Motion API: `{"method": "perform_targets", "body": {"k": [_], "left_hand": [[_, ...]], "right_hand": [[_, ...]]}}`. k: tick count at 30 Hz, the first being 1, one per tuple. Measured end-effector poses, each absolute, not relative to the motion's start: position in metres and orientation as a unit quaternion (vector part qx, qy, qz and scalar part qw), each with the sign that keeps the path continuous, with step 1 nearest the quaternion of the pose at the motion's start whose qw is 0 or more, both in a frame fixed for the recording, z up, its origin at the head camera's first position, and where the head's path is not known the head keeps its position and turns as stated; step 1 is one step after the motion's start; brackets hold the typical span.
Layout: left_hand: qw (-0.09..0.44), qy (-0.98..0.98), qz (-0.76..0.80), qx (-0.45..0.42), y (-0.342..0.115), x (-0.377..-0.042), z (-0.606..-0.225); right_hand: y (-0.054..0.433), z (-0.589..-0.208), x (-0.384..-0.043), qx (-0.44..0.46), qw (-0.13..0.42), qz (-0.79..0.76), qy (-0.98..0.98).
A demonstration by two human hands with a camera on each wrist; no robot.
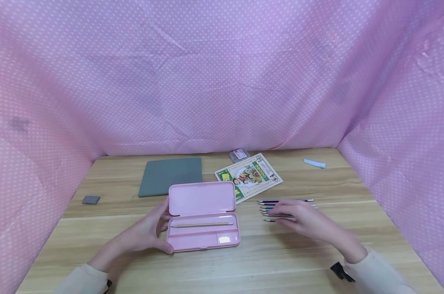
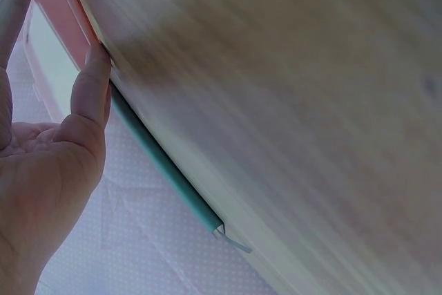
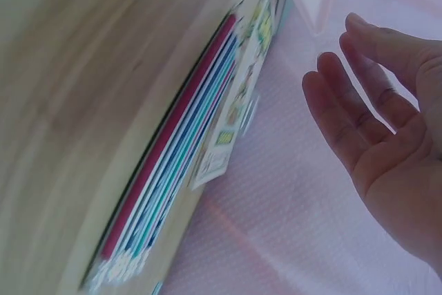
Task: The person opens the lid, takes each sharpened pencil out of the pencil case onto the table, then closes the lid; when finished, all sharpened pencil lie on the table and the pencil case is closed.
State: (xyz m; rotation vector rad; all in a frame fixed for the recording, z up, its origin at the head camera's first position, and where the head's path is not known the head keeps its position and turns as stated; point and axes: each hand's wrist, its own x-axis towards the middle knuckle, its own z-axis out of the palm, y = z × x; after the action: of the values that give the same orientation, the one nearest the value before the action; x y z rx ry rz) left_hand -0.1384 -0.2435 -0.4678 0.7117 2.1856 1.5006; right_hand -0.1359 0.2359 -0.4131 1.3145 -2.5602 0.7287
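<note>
A pink pencil case [image 1: 201,241] lies with its lid raised on the table, one pencil [image 1: 202,225] in its back compartment. My left hand [image 1: 148,230] holds the case's left end, thumb at the front corner and fingers farther back along the side; the left wrist view shows this hand [image 2: 52,143] against the pink edge. Above a row of several pencils [image 1: 267,201] to the right hovers my right hand [image 1: 304,218]. In the right wrist view that hand [image 3: 387,115] has loosely bent fingers with nothing between them, apart from the pencils [image 3: 169,136].
Behind the case lie a grey-green notebook [image 1: 170,176] and an illustrated booklet [image 1: 258,177]. A small clear box [image 1: 239,154] stands at the back. A grey eraser [image 1: 91,199] is at far left, a pale blue strip [image 1: 315,163] at back right. Pink dotted cloth [image 1: 222,81] encloses the table.
</note>
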Motion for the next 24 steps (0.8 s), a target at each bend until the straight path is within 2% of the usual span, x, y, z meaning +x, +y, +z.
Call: {"method": "perform_targets", "body": {"k": [24], "left_hand": [[0.198,0.787,0.526,0.256,-0.242,-0.139,-0.463]], "right_hand": [[0.144,-0.408,-0.164,0.442,-0.083,0.323,-0.833]]}}
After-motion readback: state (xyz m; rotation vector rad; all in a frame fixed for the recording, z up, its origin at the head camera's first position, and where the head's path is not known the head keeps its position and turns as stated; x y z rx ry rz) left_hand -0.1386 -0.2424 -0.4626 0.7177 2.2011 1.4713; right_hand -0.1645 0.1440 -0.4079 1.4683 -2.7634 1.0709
